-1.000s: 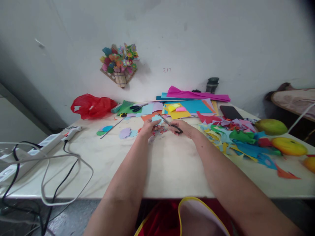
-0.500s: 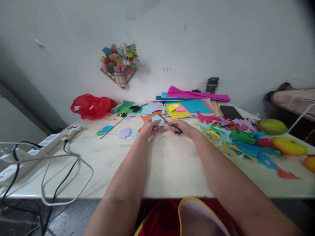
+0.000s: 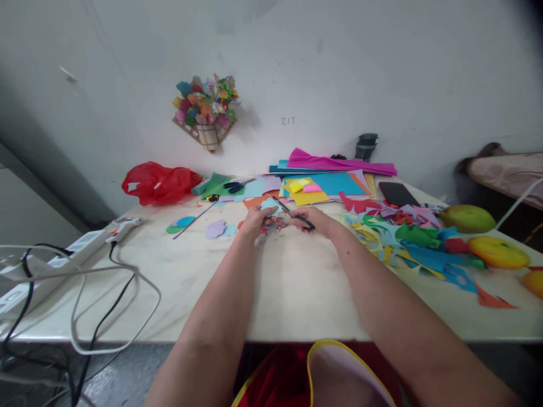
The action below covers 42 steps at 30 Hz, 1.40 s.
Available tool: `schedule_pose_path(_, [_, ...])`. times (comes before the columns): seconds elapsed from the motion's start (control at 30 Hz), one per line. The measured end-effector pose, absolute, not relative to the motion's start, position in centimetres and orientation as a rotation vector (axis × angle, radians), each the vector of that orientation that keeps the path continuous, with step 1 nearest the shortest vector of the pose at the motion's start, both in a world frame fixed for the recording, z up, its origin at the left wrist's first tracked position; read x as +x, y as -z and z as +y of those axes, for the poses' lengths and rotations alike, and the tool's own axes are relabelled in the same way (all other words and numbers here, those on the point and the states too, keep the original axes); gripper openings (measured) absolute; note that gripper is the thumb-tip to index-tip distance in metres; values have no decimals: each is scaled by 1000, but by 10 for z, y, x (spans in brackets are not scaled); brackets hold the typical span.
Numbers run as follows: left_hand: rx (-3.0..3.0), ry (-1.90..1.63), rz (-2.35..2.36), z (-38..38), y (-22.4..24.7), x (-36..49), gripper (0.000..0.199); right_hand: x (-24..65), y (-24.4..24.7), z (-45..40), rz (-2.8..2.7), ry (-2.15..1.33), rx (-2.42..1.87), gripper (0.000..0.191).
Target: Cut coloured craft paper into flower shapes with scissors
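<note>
My left hand (image 3: 253,220) pinches a small light blue paper piece (image 3: 270,206) with a scalloped edge. In my right hand (image 3: 314,219) are black-handled scissors (image 3: 304,221), their blades pointing up and left beside the blue paper. Small paper snippets (image 3: 276,224) lie on the table (image 3: 301,282) between and under my hands. Left of my left hand rest a lilac scalloped cutout (image 3: 216,229) and a light blue one (image 3: 230,229), with a bit of orange paper close to the fingers.
Coloured sheets (image 3: 339,183) lie at the back, a phone (image 3: 397,194), paper scraps (image 3: 424,237) and mangoes (image 3: 498,252) to the right. A red bag (image 3: 159,183), second scissors (image 3: 237,185) and a power strip (image 3: 46,282) with cables are on the left.
</note>
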<state>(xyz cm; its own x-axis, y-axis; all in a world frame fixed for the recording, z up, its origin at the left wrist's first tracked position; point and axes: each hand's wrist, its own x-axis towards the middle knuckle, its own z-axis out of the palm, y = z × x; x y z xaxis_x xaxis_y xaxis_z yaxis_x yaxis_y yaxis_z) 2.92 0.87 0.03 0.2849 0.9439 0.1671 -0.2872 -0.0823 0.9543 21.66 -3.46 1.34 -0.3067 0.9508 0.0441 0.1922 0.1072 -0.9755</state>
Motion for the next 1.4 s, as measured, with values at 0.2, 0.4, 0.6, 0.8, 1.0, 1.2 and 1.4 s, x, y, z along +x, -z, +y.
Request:
schedule_pose_path(0.2, [1222,-1171,701,8,0,29,34,216,-14,-34,-1558,-1332,-1123,14])
schedule_pose_path(0.4, [1225,-1173,693,8,-1,29,35,217,-12,-34,-1619,-1273,-1137,21])
schedule_pose_path(0.6, [1236,-1187,665,11,2,28,36,217,-10,-34,-1634,-1230,-1160,26])
schedule_pose_path(0.8, [1222,-1181,680,13,3,29,38,217,-9,-32,-1588,-1226,-1212,25])
schedule_pose_path(1.0, [1165,-1173,633,12,1,31,38,216,-9,-33,-1512,-1137,-1272,22])
schedule_pose_path(1.2, [1125,-1164,633,13,2,31,34,217,0,-21,-1433,-1116,-1228,20])
schedule_pose_path(1.4, [1160,-1107,616,12,2,30,34,220,11,-10,-1494,-1014,-1295,32])
